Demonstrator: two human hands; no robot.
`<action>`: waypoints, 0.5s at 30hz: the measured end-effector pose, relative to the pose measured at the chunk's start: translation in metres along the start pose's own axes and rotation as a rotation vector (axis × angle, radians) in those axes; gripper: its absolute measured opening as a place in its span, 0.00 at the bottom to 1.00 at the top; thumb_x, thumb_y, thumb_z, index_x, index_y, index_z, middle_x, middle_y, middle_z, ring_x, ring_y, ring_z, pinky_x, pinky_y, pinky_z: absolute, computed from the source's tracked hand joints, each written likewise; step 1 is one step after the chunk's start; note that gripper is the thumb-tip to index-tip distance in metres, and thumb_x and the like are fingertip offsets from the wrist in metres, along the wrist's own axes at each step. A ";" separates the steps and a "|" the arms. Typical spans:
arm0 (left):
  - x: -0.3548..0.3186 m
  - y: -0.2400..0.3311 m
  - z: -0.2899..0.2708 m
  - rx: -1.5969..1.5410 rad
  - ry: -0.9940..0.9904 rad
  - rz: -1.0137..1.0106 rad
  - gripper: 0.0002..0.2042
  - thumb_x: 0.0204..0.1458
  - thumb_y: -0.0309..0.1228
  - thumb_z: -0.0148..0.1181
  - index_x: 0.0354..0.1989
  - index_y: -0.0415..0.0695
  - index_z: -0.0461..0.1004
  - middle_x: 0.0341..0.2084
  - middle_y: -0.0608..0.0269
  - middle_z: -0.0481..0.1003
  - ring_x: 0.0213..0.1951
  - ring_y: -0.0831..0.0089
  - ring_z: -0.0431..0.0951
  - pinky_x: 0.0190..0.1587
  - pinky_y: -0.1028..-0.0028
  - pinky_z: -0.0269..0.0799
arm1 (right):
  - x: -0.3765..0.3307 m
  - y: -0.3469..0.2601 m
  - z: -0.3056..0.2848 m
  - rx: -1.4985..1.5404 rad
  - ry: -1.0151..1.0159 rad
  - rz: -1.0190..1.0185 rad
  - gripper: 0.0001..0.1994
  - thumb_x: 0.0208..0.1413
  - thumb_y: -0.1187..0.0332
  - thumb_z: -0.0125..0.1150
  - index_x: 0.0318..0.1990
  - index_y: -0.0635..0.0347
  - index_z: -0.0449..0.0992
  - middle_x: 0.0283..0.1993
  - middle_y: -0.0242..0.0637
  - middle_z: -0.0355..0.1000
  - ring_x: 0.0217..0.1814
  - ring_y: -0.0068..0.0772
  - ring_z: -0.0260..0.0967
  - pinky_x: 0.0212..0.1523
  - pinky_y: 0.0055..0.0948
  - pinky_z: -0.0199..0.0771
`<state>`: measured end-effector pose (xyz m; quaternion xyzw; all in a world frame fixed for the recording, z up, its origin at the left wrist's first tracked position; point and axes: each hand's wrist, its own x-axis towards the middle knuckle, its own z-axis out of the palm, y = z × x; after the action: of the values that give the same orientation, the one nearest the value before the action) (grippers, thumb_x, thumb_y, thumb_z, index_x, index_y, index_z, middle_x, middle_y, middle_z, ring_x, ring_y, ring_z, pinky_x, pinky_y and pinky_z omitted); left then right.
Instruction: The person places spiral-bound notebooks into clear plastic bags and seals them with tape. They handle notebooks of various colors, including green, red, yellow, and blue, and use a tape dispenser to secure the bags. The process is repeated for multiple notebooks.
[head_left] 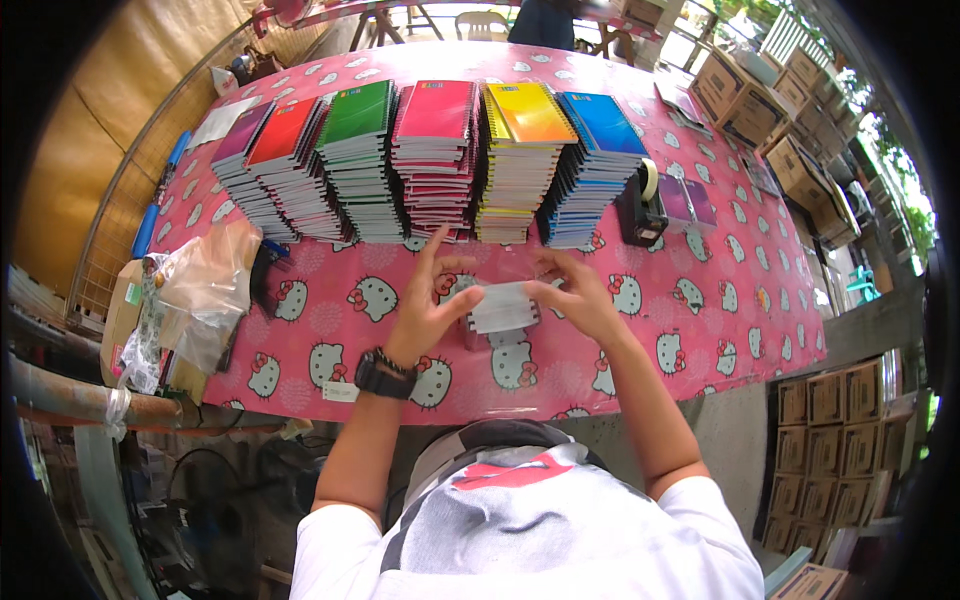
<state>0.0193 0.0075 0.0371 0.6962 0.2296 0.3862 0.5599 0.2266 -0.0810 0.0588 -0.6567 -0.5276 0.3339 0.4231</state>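
White-topped rectangular paper bundle (503, 308), underside hidden, sits between left hand (428, 305), fingers spread, and right hand (580, 292), grip unclear.

Left hand (425, 305): fingers spread, index pointing far, thumb toward the right. Right hand (583, 297): thumb and fingers curved, pointing left. Bare forearms (655, 415), angled inward from near.

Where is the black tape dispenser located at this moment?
In the head view, the black tape dispenser stands right of centre on the pink-covered table, beside the blue notebook stack's right side and beyond the person's right hand.
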 end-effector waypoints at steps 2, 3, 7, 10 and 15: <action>0.021 0.021 -0.009 0.331 -0.119 -0.053 0.32 0.44 0.26 0.61 0.61 0.43 0.57 0.25 0.59 0.76 0.29 0.73 0.75 0.37 0.75 0.71 | 0.011 -0.010 -0.004 -0.474 -0.008 -0.070 0.20 0.44 0.64 0.65 0.45 0.61 0.73 0.39 0.38 0.73 0.43 0.34 0.71 0.40 0.32 0.72; 0.028 0.026 -0.010 0.450 -0.095 0.040 0.31 0.44 0.25 0.60 0.60 0.44 0.59 0.23 0.59 0.76 0.26 0.74 0.75 0.34 0.76 0.71 | 0.014 -0.015 -0.005 -0.712 -0.016 -0.104 0.18 0.43 0.64 0.65 0.43 0.61 0.74 0.36 0.38 0.74 0.42 0.35 0.72 0.38 0.33 0.72; 0.045 0.052 -0.017 0.749 -0.053 0.237 0.25 0.42 0.28 0.62 0.53 0.49 0.67 0.21 0.59 0.76 0.25 0.68 0.76 0.31 0.72 0.72 | 0.008 -0.053 -0.012 -0.620 0.219 -0.155 0.14 0.41 0.63 0.64 0.35 0.58 0.76 0.32 0.39 0.74 0.38 0.39 0.73 0.38 0.36 0.72; 0.052 0.038 -0.006 1.027 -0.277 0.162 0.20 0.41 0.34 0.63 0.46 0.47 0.72 0.22 0.59 0.76 0.32 0.59 0.77 0.37 0.63 0.72 | 0.004 -0.039 -0.005 -0.785 0.191 -0.148 0.11 0.42 0.61 0.63 0.30 0.59 0.77 0.28 0.40 0.74 0.32 0.41 0.73 0.37 0.39 0.72; 0.053 0.055 0.004 0.848 -0.097 0.280 0.11 0.42 0.33 0.61 0.35 0.45 0.75 0.23 0.59 0.76 0.32 0.61 0.77 0.41 0.64 0.71 | -0.002 -0.023 -0.017 -0.221 0.377 -0.027 0.08 0.50 0.65 0.58 0.32 0.59 0.78 0.30 0.38 0.77 0.28 0.35 0.74 0.33 0.29 0.71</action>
<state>0.0478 0.0309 0.1046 0.9057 0.2446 0.2972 0.1774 0.2320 -0.0843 0.0870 -0.7427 -0.4813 0.1393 0.4442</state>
